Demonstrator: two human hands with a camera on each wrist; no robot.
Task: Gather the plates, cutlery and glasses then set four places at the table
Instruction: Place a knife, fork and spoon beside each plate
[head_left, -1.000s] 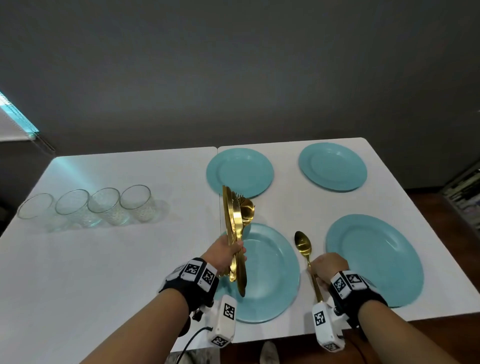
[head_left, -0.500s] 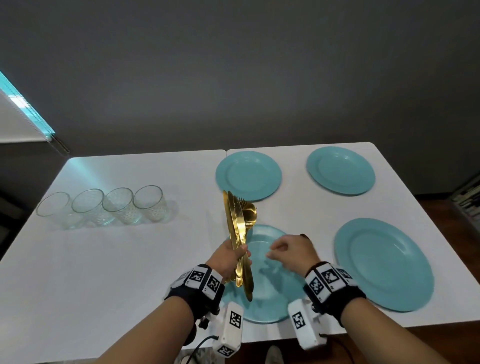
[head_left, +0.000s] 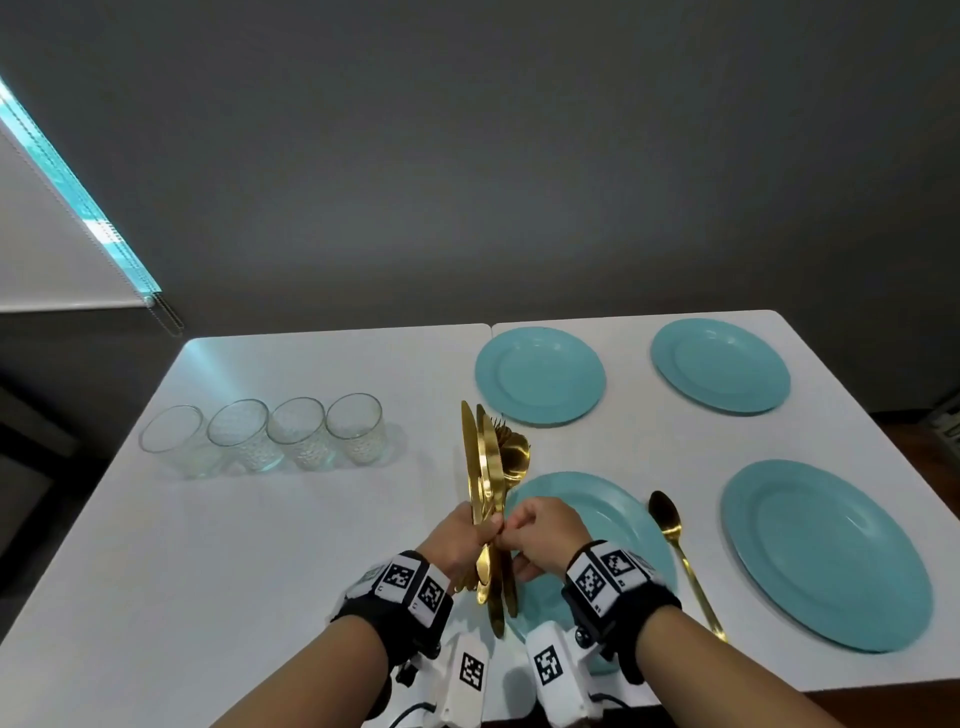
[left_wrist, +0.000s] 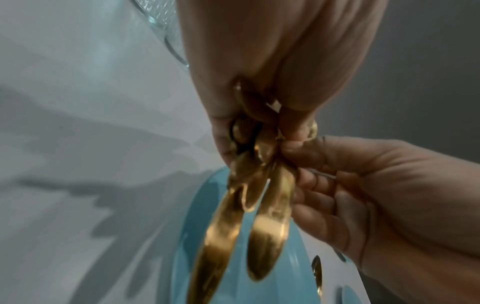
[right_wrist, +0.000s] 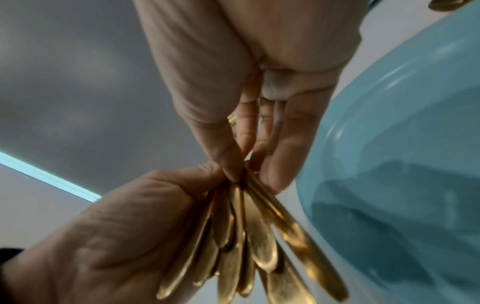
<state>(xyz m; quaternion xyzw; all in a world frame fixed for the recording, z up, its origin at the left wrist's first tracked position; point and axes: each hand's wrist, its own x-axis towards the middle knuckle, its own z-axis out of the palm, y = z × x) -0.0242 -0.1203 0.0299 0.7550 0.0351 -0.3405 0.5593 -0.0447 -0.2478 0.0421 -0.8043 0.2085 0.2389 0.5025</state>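
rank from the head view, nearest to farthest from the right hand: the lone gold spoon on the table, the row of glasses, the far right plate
From the right hand:
1. lone gold spoon, just to its right, between the two near plates.
2. row of glasses, off to the left.
3. far right plate, at the back right corner.

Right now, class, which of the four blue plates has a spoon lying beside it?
The near-left plate, under the hands: a gold spoon lies along its right edge. The other three have none.

No readable words or numbers anywhere; only black-and-white square code markers on the wristbands (head_left: 410, 584) and wrist cameras (head_left: 548, 667).
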